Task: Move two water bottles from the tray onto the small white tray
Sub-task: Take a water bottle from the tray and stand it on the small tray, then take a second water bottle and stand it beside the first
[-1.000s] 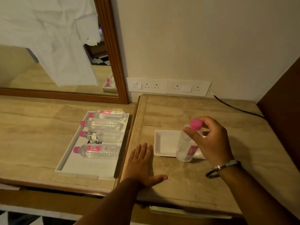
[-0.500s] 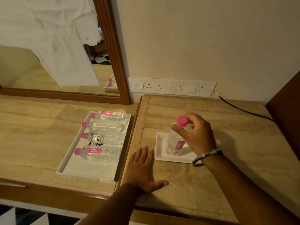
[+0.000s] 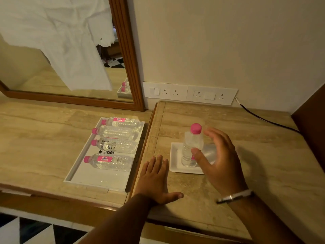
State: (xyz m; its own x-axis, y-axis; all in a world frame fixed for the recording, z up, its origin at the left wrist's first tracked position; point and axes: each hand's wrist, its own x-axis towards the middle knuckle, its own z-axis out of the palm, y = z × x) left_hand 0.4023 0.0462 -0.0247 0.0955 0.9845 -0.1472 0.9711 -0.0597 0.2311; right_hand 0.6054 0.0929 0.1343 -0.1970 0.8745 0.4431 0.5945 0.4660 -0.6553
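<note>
A clear water bottle (image 3: 192,145) with a pink cap stands upright on the small white tray (image 3: 175,162) on the right counter. My right hand (image 3: 219,159) hovers just right of it, fingers spread, thumb close to the bottle's lower part, holding nothing. My left hand (image 3: 156,180) lies flat, palm down, on the counter left of the small tray. On the left counter a long white tray (image 3: 98,180) holds several pink-capped bottles (image 3: 114,146) lying on their sides, caps to the left.
A wood-framed mirror (image 3: 123,50) leans at the back left. Wall sockets (image 3: 190,93) sit behind the right counter, and a black cable (image 3: 263,118) runs along its back right. A dark wooden panel (image 3: 311,127) borders the right side. The right counter sits slightly higher than the left.
My right hand set the bottle upright on the small white tray and let go, opening and drawing back to the right. My left hand stayed flat.
</note>
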